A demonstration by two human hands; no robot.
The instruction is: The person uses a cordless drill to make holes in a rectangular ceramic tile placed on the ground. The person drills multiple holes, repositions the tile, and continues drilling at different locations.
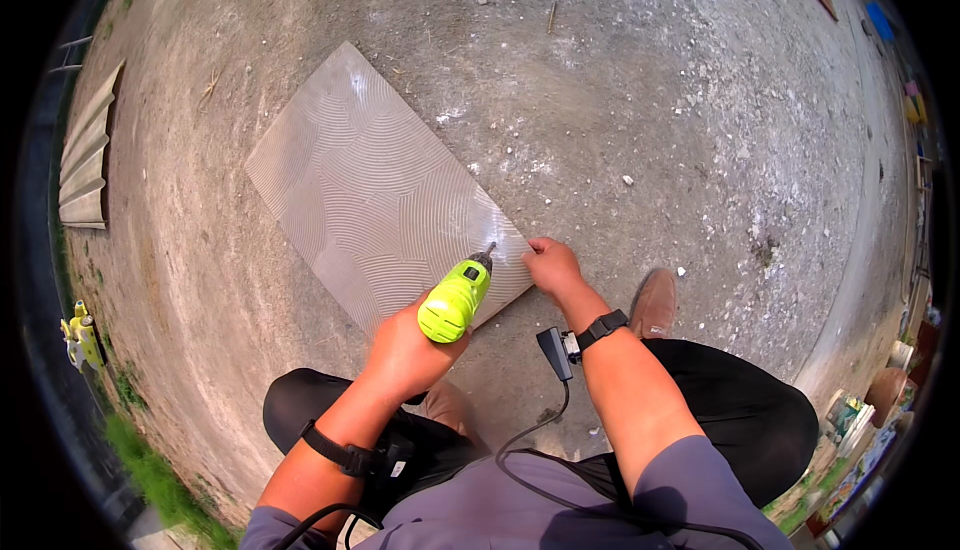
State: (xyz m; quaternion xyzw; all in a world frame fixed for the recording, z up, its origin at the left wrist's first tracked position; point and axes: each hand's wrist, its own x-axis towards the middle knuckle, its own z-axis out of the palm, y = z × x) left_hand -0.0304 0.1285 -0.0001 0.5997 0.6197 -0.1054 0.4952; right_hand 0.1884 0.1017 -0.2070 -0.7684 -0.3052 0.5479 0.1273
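Note:
A lime-green power drill [453, 302] is gripped in my left hand [410, 342], its fingers wrapped round the handle beneath the body. The drill's dark bit points away from me, and its tip is over the near right part of a tile [365, 175]. That rectangular grey-beige tile lies slantwise on the ground and carries a swirling pattern of curved ridges. White dust marks its surface around the bit. At the tile's right corner, my right hand [553, 265] pinches the edge with thumb and fingers. Whether the bit touches the tile I cannot tell.
Dusty ground [600, 130] with white crumbs surrounds the tile. My right shoe [654, 302] is planted beside my right forearm. A corrugated sheet [88, 155] and a yellow-and-white object [82, 338] lie at far left; buckets [884, 395] and clutter line the right rim. A cable hangs from my right wrist strap.

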